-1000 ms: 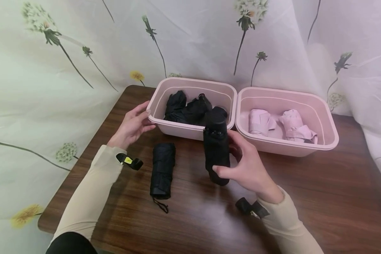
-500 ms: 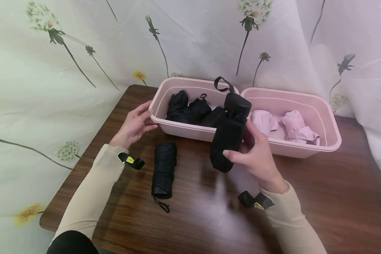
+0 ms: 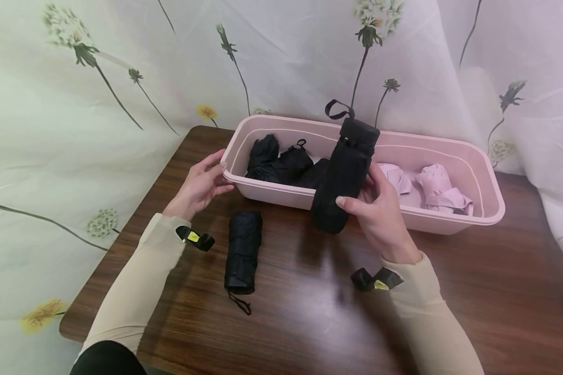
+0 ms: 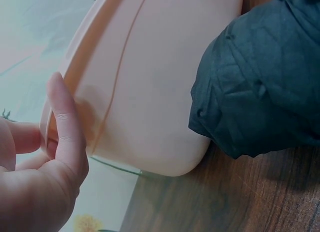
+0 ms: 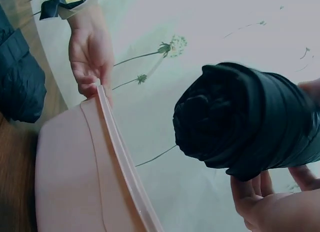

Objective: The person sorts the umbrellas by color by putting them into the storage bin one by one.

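My right hand (image 3: 380,219) grips a folded black umbrella (image 3: 344,174), tilted with its handle and wrist loop up, above the front edge of the left pink bin (image 3: 274,194). Its rolled cloth end faces the right wrist camera. At the bin's left corner, my left hand (image 3: 197,187) pinches the rim between thumb and fingers; the left wrist view shows this closely. Inside that bin lie dark folded umbrellas (image 3: 291,164), partly hidden by the held one. Another folded black umbrella (image 3: 242,252) rests on the table in front, its cord loop toward me.
A second pink bin (image 3: 441,224) stands against the right side of the first and holds two folded pale pink bundles (image 3: 443,190), apparently umbrellas. Both bins sit at the back of the brown wooden table (image 3: 300,312), before a flower-print curtain (image 3: 291,67).
My right hand has raised the black umbrella and moved it rightward and away from me, tipping its handle end up. The left hand keeps its hold on the bin's rim.
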`<state>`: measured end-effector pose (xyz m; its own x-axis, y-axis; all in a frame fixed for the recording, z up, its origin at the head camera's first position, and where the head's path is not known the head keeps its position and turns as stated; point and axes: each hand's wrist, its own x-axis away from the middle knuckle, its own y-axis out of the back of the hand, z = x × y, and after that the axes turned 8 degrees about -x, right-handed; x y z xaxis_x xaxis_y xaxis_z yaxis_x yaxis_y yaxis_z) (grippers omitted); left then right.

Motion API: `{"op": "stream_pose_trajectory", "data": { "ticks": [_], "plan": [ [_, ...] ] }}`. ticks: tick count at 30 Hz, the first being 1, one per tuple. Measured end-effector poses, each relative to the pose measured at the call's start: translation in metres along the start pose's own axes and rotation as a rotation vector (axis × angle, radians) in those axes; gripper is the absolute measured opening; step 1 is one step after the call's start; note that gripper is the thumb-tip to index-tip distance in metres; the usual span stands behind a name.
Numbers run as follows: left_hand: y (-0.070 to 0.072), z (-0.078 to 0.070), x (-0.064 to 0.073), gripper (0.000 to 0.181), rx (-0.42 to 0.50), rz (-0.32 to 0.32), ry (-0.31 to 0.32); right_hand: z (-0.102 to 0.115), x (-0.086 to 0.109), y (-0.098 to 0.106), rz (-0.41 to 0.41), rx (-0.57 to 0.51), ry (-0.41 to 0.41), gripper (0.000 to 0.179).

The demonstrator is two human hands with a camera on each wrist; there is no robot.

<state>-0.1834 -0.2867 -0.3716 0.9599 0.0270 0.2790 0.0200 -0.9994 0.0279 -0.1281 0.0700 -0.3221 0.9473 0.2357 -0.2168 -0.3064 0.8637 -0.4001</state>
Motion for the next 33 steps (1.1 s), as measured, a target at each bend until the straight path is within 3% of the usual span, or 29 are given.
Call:
{"op": "stream_pose_trajectory", "data": {
  "ticks": [4, 13, 21, 33],
  "plan": [
    [0.0, 0.0, 0.0, 0.05, 0.002, -0.004, 0.009, -0.004, -0.008, 0.0, -0.023, -0.026, -0.023, 0.064],
    [0.001, 0.001, -0.001, 0.05, 0.002, 0.002, 0.0, -0.015, -0.025, -0.001, -0.135, 0.021, -0.033, 0.05],
    [0.0, 0.001, -0.003, 0.05, 0.037, 0.004, -0.003, -0.024, -0.038, -0.001, -0.216, -0.042, -0.116, 0.048],
    [0.001, 0.002, -0.003, 0.051, 0.031, 0.004, 0.0, -0.032, -0.054, 0.001, -0.22, 0.009, -0.106, 0.047]
  ]
}}
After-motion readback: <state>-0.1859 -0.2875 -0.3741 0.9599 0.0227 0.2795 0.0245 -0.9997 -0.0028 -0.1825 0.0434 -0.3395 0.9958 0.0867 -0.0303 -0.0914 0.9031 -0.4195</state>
